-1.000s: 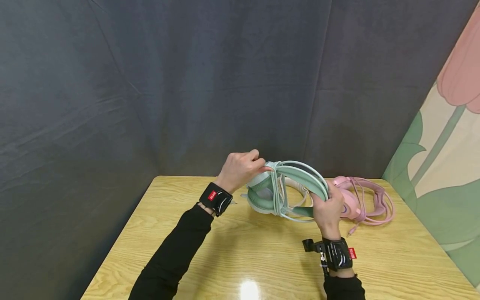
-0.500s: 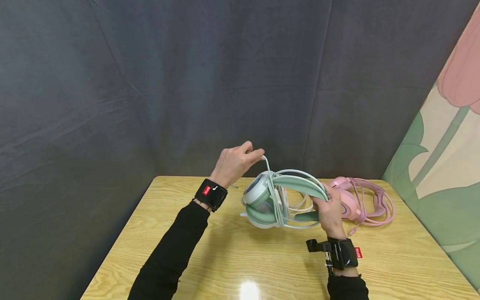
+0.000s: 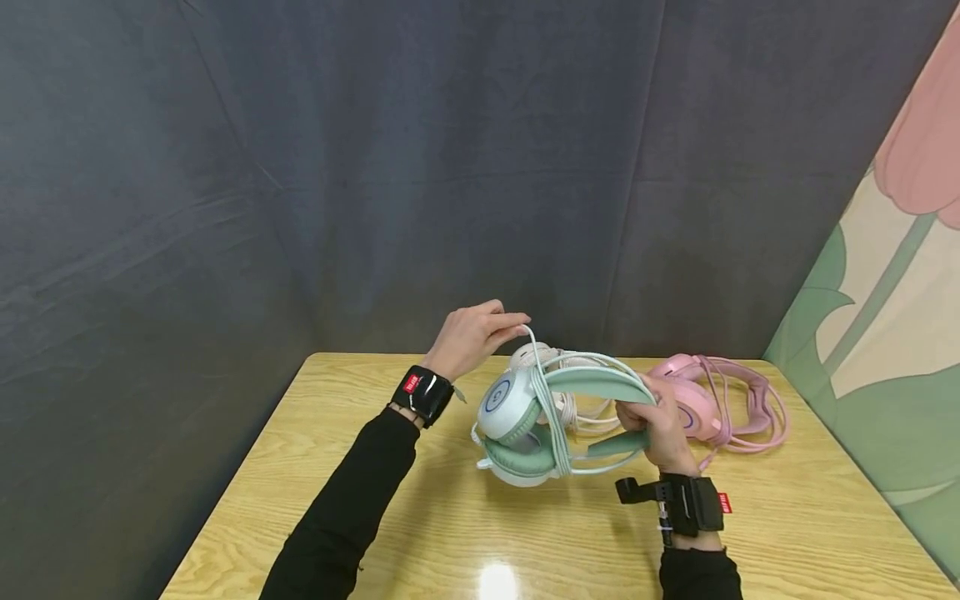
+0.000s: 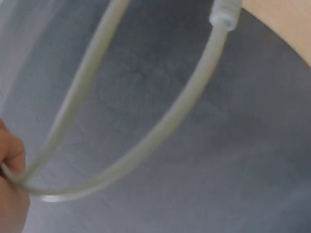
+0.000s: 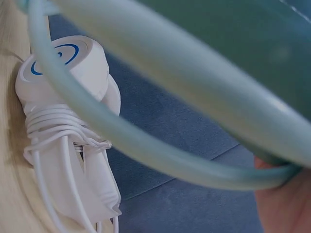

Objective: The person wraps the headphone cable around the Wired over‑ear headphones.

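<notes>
Pale green headphones [image 3: 517, 446] are held up over the table, ear cups to the left, with their cable wound round the middle. My right hand [image 3: 654, 425] grips the headband at its right end. Above the ear cups, my left hand [image 3: 480, 335] pinches the cable [image 3: 535, 350] between thumb and fingers and draws a length of it upward. In the left wrist view, two strands of the cable [image 4: 160, 131] run from the fingers [image 4: 12, 155], one up to a thicker ribbed sleeve. The right wrist view shows the headband's green tube [image 5: 141, 145] close up.
White headphones [image 5: 73, 73], their cable wrapped round them, lie on the wooden table [image 3: 360, 433] behind the green pair. Pink headphones [image 3: 697, 400] with a bundled cable lie at the back right. A dark curtain [image 3: 450, 167] hangs behind the table, and a flower-patterned cloth [image 3: 885, 375] is at the right.
The green headphones have come lower and nearer, their ear cups tilting down. My left hand has gone from the cable wraps by the ear cup to holding a raised strand.
</notes>
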`<state>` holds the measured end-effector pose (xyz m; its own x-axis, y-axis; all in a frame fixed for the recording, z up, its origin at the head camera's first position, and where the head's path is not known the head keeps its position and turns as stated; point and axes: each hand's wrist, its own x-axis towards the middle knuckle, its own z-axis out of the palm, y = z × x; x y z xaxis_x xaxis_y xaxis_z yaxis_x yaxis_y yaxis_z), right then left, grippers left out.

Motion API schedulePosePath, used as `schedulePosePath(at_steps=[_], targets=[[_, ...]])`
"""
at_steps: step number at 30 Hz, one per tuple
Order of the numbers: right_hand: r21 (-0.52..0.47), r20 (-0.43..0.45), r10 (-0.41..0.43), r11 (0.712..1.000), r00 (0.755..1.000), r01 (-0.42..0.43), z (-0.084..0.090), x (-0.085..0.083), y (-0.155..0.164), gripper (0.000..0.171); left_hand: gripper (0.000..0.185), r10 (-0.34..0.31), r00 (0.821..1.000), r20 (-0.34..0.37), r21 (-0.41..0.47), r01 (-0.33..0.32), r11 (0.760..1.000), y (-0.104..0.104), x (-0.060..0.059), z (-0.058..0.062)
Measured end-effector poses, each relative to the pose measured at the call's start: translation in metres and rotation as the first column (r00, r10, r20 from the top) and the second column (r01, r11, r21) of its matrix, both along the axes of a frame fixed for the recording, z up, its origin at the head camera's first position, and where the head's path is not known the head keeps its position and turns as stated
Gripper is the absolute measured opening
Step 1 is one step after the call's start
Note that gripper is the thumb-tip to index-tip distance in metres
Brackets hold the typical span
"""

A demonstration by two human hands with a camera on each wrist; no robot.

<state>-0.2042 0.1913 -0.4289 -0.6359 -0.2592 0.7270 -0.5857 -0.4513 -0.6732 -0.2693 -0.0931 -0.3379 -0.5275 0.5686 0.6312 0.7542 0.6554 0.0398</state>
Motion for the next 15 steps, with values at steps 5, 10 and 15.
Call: schedulePosePath(at_steps=[5, 10, 15], targets=[[-0.02, -0.024, 0.09, 0.996, 0.996, -0.091, -0.003, -0.003, 0.0, 0.031, 0.029, -0.044, 0.983, 0.176, 0.134, 0.02, 0.991, -0.005, -0.001, -0.005], [-0.051, -0.041, 0.152, 0.987, 0.987, -0.154, -0.003, -0.004, 0.001, 0.043, 0.03, -0.063, 0.962, 0.265, 0.177, 0.015, 0.984, -0.007, -0.004, -0.011], [-0.041, -0.085, 0.233, 0.971, 0.969, -0.237, -0.003, -0.005, 0.0, 0.049, 0.029, -0.097, 0.92, 0.379, 0.148, 0.043, 0.988, 0.0, -0.006, -0.021]])
